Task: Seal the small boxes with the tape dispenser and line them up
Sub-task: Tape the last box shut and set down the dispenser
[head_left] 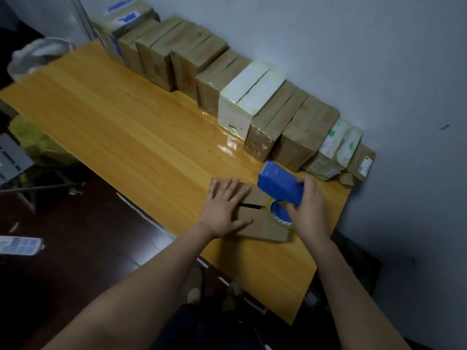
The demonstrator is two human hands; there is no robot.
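The right hand [309,210] is curled round the handle end of the blue tape dispenser [279,184], gripping it firmly, with the tape roll [278,217] low against the right end of the small box [257,221]. Judging from that angle, the dispenser is set there to start a strip at the box's edge and draw it along the top.

The left hand [223,208] lies flat on the left part of the same box, fingers straight and spread and holding nothing. It appears to press the flaps down and stop the box sliding under the pull of the tape. Between the two hands a dark seam [251,205] shows where the flaps meet, so this box looks not yet sealed.

The box sits on the wooden surface [126,127], near its right end and close to the person.

Further out, a row of boxes [242,97] stands side by side along the wall [353,59], brown ones with a white one and some smaller pale ones. Several look glossy with tape. The box in hand lies apart from this row, near its right end, where it would likely join once taped.
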